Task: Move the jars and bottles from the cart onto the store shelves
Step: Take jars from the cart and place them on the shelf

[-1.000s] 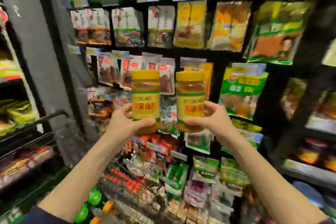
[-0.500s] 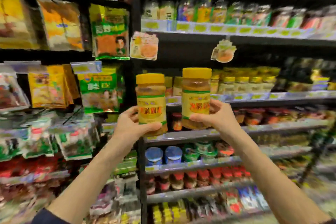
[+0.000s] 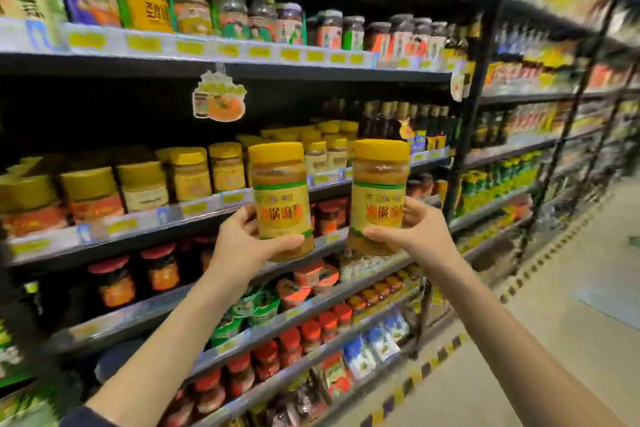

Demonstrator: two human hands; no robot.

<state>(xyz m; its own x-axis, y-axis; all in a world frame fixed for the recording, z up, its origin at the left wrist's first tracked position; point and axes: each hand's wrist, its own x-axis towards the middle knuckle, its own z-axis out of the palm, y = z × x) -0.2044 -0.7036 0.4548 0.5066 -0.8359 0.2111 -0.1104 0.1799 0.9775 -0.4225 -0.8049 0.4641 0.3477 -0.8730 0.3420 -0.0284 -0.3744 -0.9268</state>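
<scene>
I hold two matching jars upright at chest height in front of the shelves. Each has a yellow lid, tan paste inside and a yellow label with red characters. My left hand grips the lower half of the left jar. My right hand grips the base of the right jar. Behind them, the middle shelf carries a row of similar yellow-lidded jars. The cart is out of view.
Black store shelving fills the left and centre, stocked with jars on the top shelf, dark bottles to the right, and red-lidded jars below. The aisle floor, edged with yellow-black tape, runs along the right.
My view has swung right, from hanging snack packets to the jar shelving and the aisle. Both hands keep the two jars raised in the same grip, now closer to the yellow-lidded row.
</scene>
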